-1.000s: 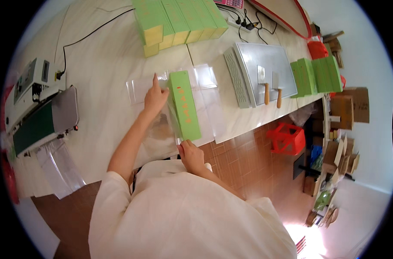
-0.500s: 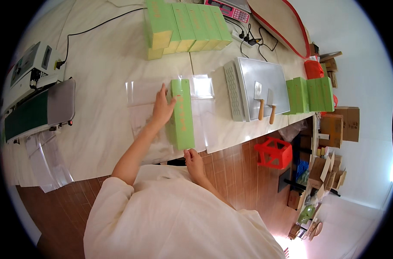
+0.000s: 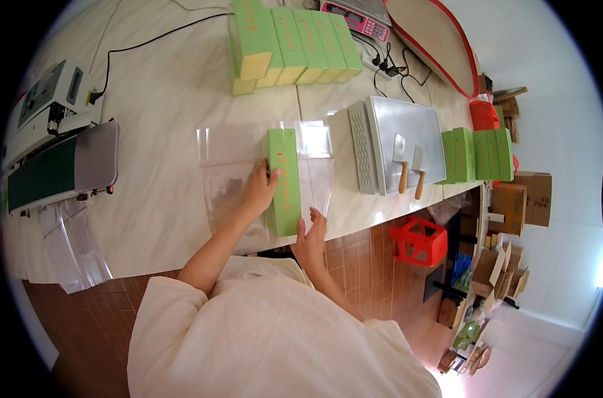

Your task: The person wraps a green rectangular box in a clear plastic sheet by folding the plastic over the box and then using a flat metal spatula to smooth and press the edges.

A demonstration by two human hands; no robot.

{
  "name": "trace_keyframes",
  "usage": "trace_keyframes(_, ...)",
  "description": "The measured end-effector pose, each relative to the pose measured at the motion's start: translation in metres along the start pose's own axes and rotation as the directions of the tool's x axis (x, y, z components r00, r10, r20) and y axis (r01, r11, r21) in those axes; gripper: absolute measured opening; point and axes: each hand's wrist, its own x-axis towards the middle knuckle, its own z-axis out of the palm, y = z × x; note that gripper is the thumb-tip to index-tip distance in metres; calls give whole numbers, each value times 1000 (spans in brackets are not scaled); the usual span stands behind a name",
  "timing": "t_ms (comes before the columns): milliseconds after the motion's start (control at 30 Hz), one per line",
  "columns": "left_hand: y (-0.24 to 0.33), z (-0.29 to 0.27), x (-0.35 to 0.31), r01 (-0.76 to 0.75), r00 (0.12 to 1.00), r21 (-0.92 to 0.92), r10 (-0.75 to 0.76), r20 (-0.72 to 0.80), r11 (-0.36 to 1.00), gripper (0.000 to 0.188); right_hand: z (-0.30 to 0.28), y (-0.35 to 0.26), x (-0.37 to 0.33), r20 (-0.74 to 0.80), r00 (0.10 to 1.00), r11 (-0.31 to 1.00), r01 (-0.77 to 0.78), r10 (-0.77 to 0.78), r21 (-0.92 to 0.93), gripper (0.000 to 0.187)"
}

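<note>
A long green box (image 3: 285, 180) lies flat on clear plastic bags (image 3: 222, 174) near the front edge of the pale marble table (image 3: 162, 99). My left hand (image 3: 258, 189) rests against the box's left side, fingers curled on it. My right hand (image 3: 311, 237) sits at the box's near end, fingers spread and touching its lower right corner. A row of several more green boxes (image 3: 288, 41) stands at the back of the table.
A sealing machine with a green belt (image 3: 53, 169) sits at the left, loose plastic sheets (image 3: 72, 242) hanging below it. A metal tray (image 3: 387, 142) holds two wooden-handled scrapers (image 3: 407, 162). More green boxes (image 3: 477, 154) stand at the right edge. A red crate (image 3: 417, 240) is on the floor.
The green box has come down from a tilted hold to lie flat on the bags. My left hand slid from its far end to its side; my right hand moved to its near end.
</note>
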Motion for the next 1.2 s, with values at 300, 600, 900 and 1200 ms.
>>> trace_keyframes(300,-16,16,-1,47,995,-37,-44,85,998,76,42,29,4,198,966,903,-230,167,364,51)
trace_keyframes(600,-11,17,-2,61,996,-58,-58,64,996,79,36,23,12,231,952,903,-270,200,333,50)
trace_keyframes(900,-5,13,0,79,996,-63,-76,44,995,76,34,16,20,226,954,911,-262,196,317,47)
trace_keyframes(1200,-11,20,4,20,1000,-41,-20,-17,999,74,28,3,35,155,980,989,-135,126,53,48)
